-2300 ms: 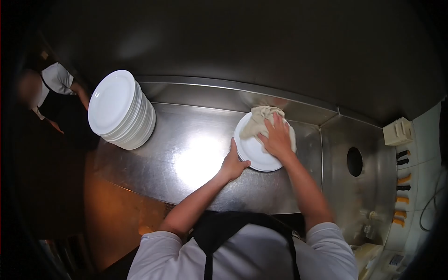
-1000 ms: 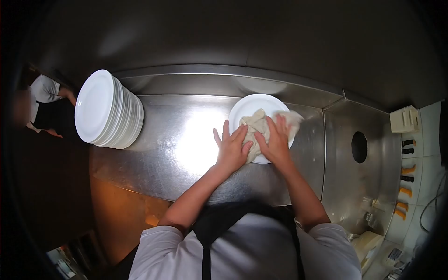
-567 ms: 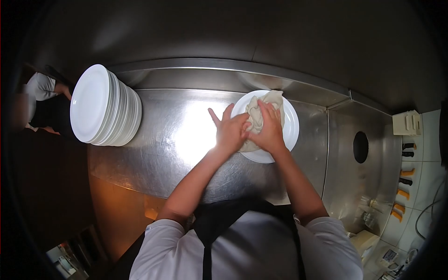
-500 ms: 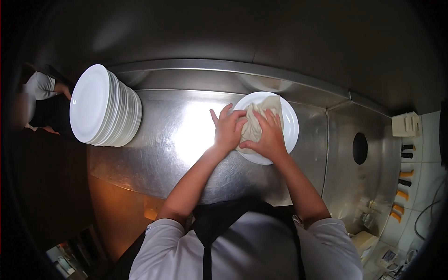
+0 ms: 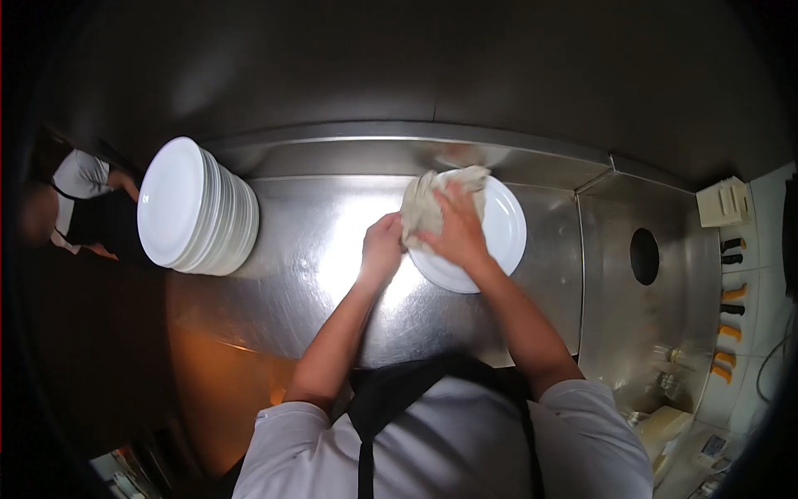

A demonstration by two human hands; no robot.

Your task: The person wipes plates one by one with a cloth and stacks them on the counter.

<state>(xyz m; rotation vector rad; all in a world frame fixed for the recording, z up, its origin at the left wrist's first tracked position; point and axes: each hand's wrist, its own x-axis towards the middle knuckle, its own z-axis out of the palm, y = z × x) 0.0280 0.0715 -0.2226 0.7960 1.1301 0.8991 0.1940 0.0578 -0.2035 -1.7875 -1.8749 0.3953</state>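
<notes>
Cloth (image 5: 421, 209) lies bunched over the left part of a white plate (image 5: 505, 231) on the metal surface (image 5: 287, 291). The right hand (image 5: 457, 229) is spread flat over it; the left hand (image 5: 382, 248) curls at its left edge, whether gripping I can't tell. A plate stack (image 5: 199, 208) stands well apart, leftward, near another person (image 5: 87, 204).

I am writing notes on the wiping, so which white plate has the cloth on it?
The white plate under the right hand; it lies apart from the tall stack.
</notes>
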